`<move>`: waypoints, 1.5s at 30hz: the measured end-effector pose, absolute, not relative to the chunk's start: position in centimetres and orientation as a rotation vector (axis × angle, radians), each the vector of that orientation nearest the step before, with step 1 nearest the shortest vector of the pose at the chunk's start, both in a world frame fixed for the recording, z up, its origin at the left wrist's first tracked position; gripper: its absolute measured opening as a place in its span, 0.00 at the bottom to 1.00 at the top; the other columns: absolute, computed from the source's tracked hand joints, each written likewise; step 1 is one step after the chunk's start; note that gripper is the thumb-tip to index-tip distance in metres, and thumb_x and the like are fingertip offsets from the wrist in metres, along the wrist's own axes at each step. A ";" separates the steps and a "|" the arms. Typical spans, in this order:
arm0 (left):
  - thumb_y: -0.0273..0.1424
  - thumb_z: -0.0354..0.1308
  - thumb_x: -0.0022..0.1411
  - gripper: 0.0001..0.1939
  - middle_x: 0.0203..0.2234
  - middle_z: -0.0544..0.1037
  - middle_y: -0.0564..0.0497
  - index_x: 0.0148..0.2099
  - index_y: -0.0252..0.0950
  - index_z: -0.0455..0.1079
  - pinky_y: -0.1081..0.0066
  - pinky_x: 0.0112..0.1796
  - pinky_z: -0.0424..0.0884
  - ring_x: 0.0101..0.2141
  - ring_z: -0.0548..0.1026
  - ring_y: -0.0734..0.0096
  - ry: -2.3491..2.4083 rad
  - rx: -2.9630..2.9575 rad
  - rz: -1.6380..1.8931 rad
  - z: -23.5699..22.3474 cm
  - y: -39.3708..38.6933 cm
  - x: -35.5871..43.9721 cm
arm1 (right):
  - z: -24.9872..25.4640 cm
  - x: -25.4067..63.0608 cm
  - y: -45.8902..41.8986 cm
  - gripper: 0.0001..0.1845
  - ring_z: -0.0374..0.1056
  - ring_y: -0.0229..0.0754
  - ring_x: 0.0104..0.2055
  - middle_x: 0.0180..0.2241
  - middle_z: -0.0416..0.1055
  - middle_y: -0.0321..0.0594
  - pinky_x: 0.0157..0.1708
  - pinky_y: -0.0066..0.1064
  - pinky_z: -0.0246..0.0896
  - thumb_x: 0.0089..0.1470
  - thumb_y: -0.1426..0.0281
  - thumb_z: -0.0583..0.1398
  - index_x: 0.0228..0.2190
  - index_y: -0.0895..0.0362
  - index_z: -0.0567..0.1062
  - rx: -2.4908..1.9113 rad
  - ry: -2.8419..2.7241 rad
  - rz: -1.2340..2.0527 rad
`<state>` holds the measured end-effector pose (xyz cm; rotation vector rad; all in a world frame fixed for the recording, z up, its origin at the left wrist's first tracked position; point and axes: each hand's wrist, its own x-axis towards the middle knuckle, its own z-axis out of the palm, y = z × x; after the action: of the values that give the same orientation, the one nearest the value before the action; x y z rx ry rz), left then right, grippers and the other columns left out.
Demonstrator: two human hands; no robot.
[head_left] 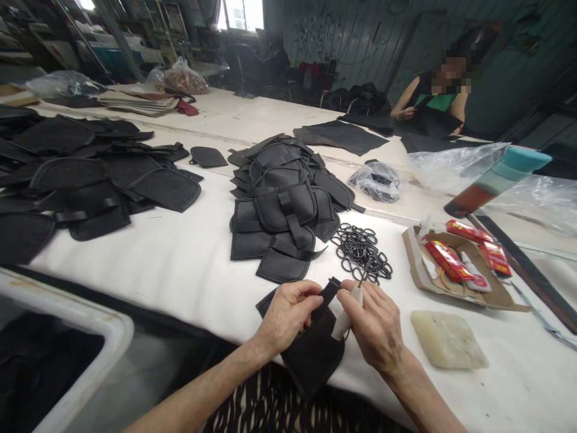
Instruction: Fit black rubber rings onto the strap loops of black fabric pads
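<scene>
My left hand (pixel 288 313) is closed on a black leather piece (pixel 313 352) at the table's near edge, fingers pinching its strap. My right hand (pixel 372 319) grips a small white tube (pixel 345 319) whose thin dark tip points up by the strap's end. Just beyond the hands lies a heap of black rings (pixel 360 252). A stack of finished-looking black leather pieces (pixel 279 210) with straps sits behind that.
More black pieces (pixel 81 180) cover the table's left. A cardboard tray (pixel 500 294) with red tubes, a pale block (pixel 446 340), a teal-capped bottle (pixel 496 180) and plastic bags lie right. A person (pixel 433 102) works at the far end. A white bin (pixel 67 337) sits lower left.
</scene>
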<state>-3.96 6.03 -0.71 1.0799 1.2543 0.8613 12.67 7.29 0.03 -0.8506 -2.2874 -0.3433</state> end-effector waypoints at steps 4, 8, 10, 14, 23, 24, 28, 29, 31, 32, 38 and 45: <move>0.32 0.54 0.54 0.08 0.12 0.63 0.59 0.35 0.34 0.71 0.80 0.15 0.58 0.15 0.62 0.79 1.250 1.022 0.897 -0.9 6.0 -3.9 | -0.2 12.0 7.0 0.09 0.65 0.43 0.31 0.30 0.71 0.49 0.30 0.34 0.62 0.56 0.82 0.51 0.35 0.59 0.68 -0.825 -2.264 -0.294; 0.32 0.56 0.53 0.08 0.12 0.64 0.59 0.35 0.34 0.70 0.79 0.17 0.59 0.15 0.62 0.78 1.253 0.967 0.933 -0.8 5.9 -3.8 | -0.8 11.7 6.5 0.10 0.64 0.40 0.28 0.30 0.71 0.43 0.28 0.32 0.60 0.55 0.82 0.52 0.34 0.57 0.68 -0.895 -2.189 -0.079; 0.32 0.56 0.53 0.08 0.12 0.64 0.59 0.35 0.34 0.69 0.80 0.17 0.60 0.15 0.63 0.79 1.256 0.939 0.943 -0.6 5.8 -3.7 | -1.2 11.6 6.2 0.10 0.65 0.39 0.30 0.32 0.71 0.41 0.29 0.31 0.60 0.55 0.80 0.53 0.35 0.55 0.68 -0.983 -2.081 0.112; 0.32 0.56 0.53 0.07 0.11 0.64 0.59 0.33 0.34 0.69 0.80 0.18 0.60 0.15 0.62 0.80 1.292 0.906 0.951 -0.1 5.5 -3.2 | -1.2 11.3 5.8 0.11 0.66 0.40 0.33 0.33 0.69 0.37 0.32 0.31 0.62 0.51 0.72 0.60 0.38 0.53 0.67 -1.319 -1.621 0.626; 0.33 0.56 0.54 0.06 0.13 0.65 0.59 0.32 0.35 0.68 0.78 0.19 0.62 0.16 0.63 0.78 1.364 0.990 0.996 0.1 4.9 -2.2 | 0.5 11.4 6.3 0.11 0.58 0.35 0.27 0.26 0.60 0.30 0.27 0.26 0.57 0.49 0.67 0.62 0.32 0.54 0.63 -1.212 -1.371 1.151; 0.33 0.56 0.54 0.06 0.13 0.65 0.59 0.32 0.35 0.69 0.78 0.19 0.62 0.16 0.63 0.78 1.367 0.992 0.994 0.1 4.8 -2.1 | 0.3 11.6 6.4 0.12 0.58 0.35 0.27 0.26 0.59 0.30 0.27 0.27 0.56 0.49 0.67 0.62 0.32 0.54 0.63 -1.203 -1.363 1.167; 0.33 0.57 0.54 0.06 0.21 0.70 0.55 0.35 0.36 0.69 0.77 0.23 0.66 0.20 0.67 0.76 1.378 1.068 1.112 0.7 4.0 -2.2 | 0.7 12.4 6.7 0.12 0.59 0.35 0.28 0.27 0.61 0.30 0.28 0.27 0.57 0.49 0.67 0.63 0.32 0.53 0.64 -1.223 -1.346 1.104; 0.33 0.58 0.54 0.06 0.24 0.71 0.54 0.35 0.36 0.69 0.77 0.24 0.65 0.21 0.67 0.77 1.395 1.094 1.154 1.0 3.8 -2.3 | 1.1 12.7 6.8 0.11 0.59 0.35 0.28 0.27 0.62 0.30 0.29 0.27 0.58 0.49 0.68 0.63 0.32 0.53 0.64 -1.233 -1.354 1.073; 0.36 0.58 0.54 0.08 0.24 0.70 0.55 0.31 0.36 0.68 0.78 0.21 0.63 0.20 0.66 0.79 1.389 1.088 1.126 1.5 3.4 -2.7 | 2.2 13.2 7.2 0.10 0.61 0.35 0.29 0.27 0.63 0.30 0.29 0.26 0.59 0.49 0.70 0.62 0.32 0.53 0.65 -1.244 -1.401 1.022; 0.39 0.57 0.55 0.11 0.21 0.69 0.55 0.29 0.35 0.67 0.79 0.18 0.60 0.17 0.64 0.80 1.335 1.026 1.034 1.6 3.3 -3.0 | 2.8 13.4 7.4 0.10 0.62 0.35 0.29 0.27 0.65 0.30 0.29 0.26 0.59 0.48 0.71 0.62 0.31 0.53 0.65 -1.236 -1.439 1.002; 0.51 0.49 0.57 0.27 0.27 0.77 0.42 0.33 0.28 0.71 0.74 0.20 0.68 0.21 0.75 0.70 0.883 0.334 0.507 0.8 4.5 -3.9 | 4.1 13.1 6.4 0.06 0.64 0.34 0.26 0.27 0.68 0.31 0.25 0.24 0.60 0.51 0.76 0.59 0.31 0.53 0.67 -1.114 -1.814 0.918; 0.37 0.64 0.47 0.14 0.17 0.74 0.50 0.24 0.30 0.69 0.73 0.24 0.67 0.19 0.72 0.72 0.985 0.241 0.558 0.9 5.6 -3.6 | 4.3 11.0 3.6 0.14 0.61 0.37 0.26 0.23 0.67 0.36 0.25 0.29 0.57 0.57 0.79 0.47 0.23 0.56 0.64 -0.734 -2.408 0.434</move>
<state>-3.58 5.60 0.89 0.2411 0.9854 0.5576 10.97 3.57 4.28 -0.7341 -2.4081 0.4337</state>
